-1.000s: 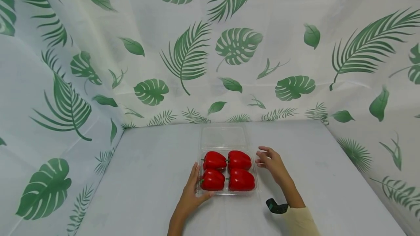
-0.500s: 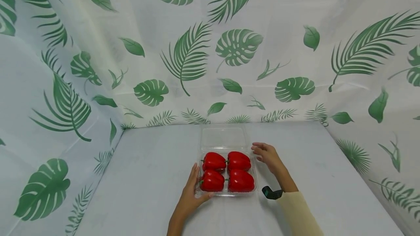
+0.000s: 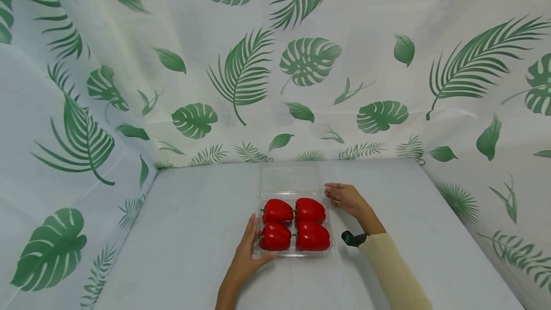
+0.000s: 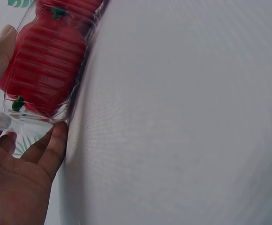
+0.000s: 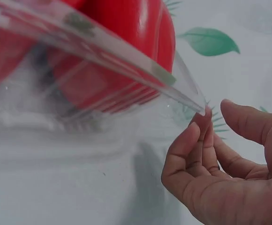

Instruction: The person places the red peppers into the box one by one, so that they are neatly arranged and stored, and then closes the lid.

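A clear plastic clamshell box (image 3: 297, 254) stands on the white table with its lid (image 3: 289, 180) folded back behind it. Inside are several red bell peppers (image 3: 313, 237) with green stems, in two rows. My left hand (image 3: 244, 258) rests against the near left corner, fingers along the left side and thumb on the front edge. Its fingertips touch the plastic in the left wrist view. At the far right, beside the lid hinge, is my right hand (image 3: 346, 199). In the right wrist view its bent fingers touch a corner of the plastic rim, with the thumb apart.
White cloth with green leaf prints (image 3: 310, 61) hangs behind and at both sides of the table (image 3: 189, 233). A black device (image 3: 353, 238) is strapped to the right wrist, below a pale yellow sleeve (image 3: 393, 271).
My right hand has moved away from me and slightly left, from the box's right side to the lid hinge. The left hand and the box have kept their places.
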Motion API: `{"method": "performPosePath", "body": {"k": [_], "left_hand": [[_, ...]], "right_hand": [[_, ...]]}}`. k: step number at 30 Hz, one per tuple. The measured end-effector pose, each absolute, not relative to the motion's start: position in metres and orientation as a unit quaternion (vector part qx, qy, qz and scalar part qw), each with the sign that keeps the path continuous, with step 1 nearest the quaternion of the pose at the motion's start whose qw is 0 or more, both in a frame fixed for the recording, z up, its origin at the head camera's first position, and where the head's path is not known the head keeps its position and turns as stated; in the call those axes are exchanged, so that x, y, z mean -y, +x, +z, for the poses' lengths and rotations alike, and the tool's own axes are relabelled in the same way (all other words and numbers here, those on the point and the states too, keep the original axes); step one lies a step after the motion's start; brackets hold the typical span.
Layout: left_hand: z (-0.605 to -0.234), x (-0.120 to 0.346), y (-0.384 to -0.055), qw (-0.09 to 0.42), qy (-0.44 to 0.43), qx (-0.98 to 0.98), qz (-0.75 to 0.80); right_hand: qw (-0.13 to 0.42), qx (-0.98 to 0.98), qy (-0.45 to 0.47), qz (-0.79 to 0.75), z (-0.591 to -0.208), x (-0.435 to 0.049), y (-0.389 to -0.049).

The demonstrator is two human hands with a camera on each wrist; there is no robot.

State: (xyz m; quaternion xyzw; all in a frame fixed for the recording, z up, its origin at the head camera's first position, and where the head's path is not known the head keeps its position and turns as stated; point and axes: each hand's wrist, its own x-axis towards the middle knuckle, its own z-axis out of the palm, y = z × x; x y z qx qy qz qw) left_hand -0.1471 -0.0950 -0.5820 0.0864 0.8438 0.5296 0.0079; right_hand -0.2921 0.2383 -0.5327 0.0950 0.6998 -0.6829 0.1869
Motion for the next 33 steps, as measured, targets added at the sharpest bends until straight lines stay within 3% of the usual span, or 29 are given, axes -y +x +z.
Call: {"method": "performPosePath", "body": {"k": [13,33], "left_hand": [[-0.583,0.096,-0.147,-0.004,0.107,-0.837,0.536],[-0.578,0.096,-0.147,0.000,0.099,-0.840,0.534]], "right_hand": [[0.198,-0.701,0.079,-0.681,-0.534,-0.238,-0.312],[0.102,-0.771,-0.019,-0.628,-0.524,-0.244,-0.294]]}}
